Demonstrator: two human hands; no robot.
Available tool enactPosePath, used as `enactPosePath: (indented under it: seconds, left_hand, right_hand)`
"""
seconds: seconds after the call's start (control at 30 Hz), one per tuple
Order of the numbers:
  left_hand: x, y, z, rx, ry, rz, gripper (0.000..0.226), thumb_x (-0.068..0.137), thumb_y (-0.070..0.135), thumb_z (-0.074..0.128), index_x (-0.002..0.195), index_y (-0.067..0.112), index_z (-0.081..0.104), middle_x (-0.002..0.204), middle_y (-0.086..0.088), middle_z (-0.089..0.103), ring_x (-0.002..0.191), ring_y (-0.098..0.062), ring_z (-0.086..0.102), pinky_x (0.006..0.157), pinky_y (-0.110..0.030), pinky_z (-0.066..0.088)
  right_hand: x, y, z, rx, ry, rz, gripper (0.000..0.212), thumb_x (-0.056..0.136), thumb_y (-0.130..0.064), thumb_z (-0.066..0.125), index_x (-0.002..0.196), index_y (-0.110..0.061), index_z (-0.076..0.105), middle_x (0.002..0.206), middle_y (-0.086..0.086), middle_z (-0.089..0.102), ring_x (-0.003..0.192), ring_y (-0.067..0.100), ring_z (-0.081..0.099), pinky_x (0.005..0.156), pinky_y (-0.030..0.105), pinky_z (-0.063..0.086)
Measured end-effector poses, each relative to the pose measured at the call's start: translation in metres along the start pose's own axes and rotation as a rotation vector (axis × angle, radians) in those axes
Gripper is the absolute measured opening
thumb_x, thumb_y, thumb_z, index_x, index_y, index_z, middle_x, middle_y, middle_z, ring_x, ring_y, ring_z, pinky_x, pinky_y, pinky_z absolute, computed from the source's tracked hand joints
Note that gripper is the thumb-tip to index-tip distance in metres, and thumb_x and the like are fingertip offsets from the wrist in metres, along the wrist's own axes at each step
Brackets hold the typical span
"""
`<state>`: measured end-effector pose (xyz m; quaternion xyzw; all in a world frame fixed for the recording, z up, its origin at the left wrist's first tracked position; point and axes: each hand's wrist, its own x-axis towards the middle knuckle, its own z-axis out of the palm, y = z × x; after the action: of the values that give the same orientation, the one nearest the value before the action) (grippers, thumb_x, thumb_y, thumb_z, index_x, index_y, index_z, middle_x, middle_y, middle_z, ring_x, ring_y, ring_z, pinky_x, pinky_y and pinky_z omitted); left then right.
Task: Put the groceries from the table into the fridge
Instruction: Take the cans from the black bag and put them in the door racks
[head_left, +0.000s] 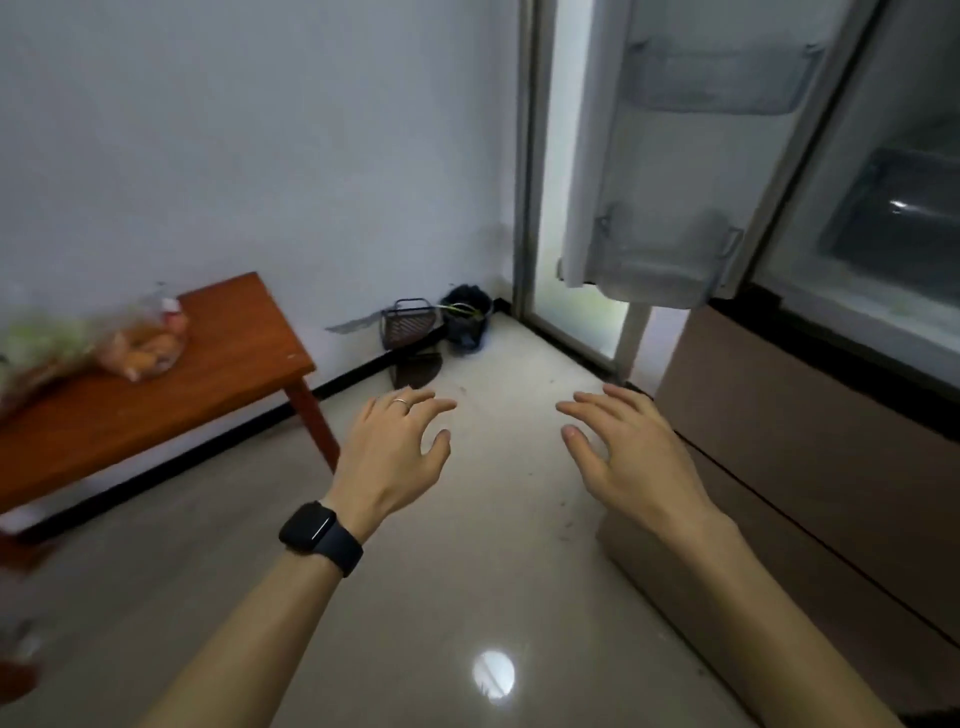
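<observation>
Meanwhile both empty, spread: left hand (397, 457), right hand (631, 457), groceries (143, 345) on table (228, 364) far left

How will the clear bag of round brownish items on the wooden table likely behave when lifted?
The clear bag looks like thin film, so it will probably sag and go floppy. Its round contents would likely shift and bunch downward. It sits on the table; blur hides what the items are, so fragility is uncertain.

A white wall (234, 156) fills the upper left of the frame. In the corner at centre, a dark wire basket (407, 323) is seen beside a black bin (466, 318), with a dustpan (415, 368) just below them. A light spot (493, 676) is reflected on the floor (441, 571).
</observation>
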<state>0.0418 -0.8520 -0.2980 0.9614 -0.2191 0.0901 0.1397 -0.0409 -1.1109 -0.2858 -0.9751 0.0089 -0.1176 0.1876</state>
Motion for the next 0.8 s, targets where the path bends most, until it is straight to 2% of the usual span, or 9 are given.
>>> enactPosePath:
  seconds: [0.23, 0.37, 0.53, 0.67, 0.8]
  left_hand:
    - [-0.125, -0.166, -0.072, 0.032, 0.059, -0.295, 0.042, 0.095, 0.045, 0.054, 0.137, 0.037, 0.053, 0.144, 0.007, 0.051, 0.135, -0.014, 0.043, 0.114, -0.041, 0.031]
    - [-0.201, -0.252, -0.114, 0.033, 0.071, -0.425, 0.043, 0.096, 0.044, 0.054, 0.138, 0.037, 0.051, 0.147, 0.006, 0.048, 0.137, -0.015, 0.041, 0.116, -0.045, 0.032]
    - [-0.287, -0.352, -0.157, 0.031, 0.107, -0.576, 0.043, 0.098, 0.041, 0.052, 0.141, 0.036, 0.049, 0.149, 0.003, 0.046, 0.139, -0.018, 0.038, 0.118, -0.045, 0.028]
    - [-0.338, -0.416, -0.178, 0.033, 0.13, -0.649, 0.044, 0.098, 0.042, 0.052, 0.141, 0.035, 0.049, 0.149, 0.004, 0.046, 0.138, -0.017, 0.038, 0.116, -0.042, 0.031]
    - [-0.369, -0.482, -0.191, 0.028, 0.154, -0.716, 0.042, 0.096, 0.041, 0.054, 0.138, 0.034, 0.052, 0.145, 0.003, 0.05, 0.135, -0.017, 0.043, 0.112, -0.044, 0.037]
  right_hand:
    - [0.012, -0.189, 0.075, 0.061, -0.082, -0.248, 0.04, 0.102, -0.047, 0.042, 0.138, -0.036, 0.057, 0.143, -0.015, 0.055, 0.143, 0.015, 0.031, 0.114, 0.039, 0.036]
    - [0.002, -0.307, 0.12, 0.051, -0.134, -0.343, 0.041, 0.103, -0.048, 0.042, 0.14, -0.037, 0.054, 0.145, -0.016, 0.053, 0.143, 0.014, 0.03, 0.115, 0.033, 0.031]
    - [-0.009, -0.437, 0.169, 0.076, -0.205, -0.481, 0.041, 0.102, -0.047, 0.042, 0.14, -0.036, 0.054, 0.145, -0.014, 0.053, 0.143, 0.014, 0.03, 0.115, 0.034, 0.031]
    - [-0.013, -0.516, 0.2, 0.116, -0.259, -0.556, 0.042, 0.101, -0.048, 0.043, 0.14, -0.036, 0.053, 0.145, -0.013, 0.053, 0.145, 0.015, 0.03, 0.117, 0.04, 0.031]
    - [-0.008, -0.579, 0.237, 0.147, -0.295, -0.598, 0.042, 0.102, -0.048, 0.043, 0.14, -0.036, 0.053, 0.144, -0.015, 0.053, 0.144, 0.013, 0.03, 0.117, 0.037, 0.028]
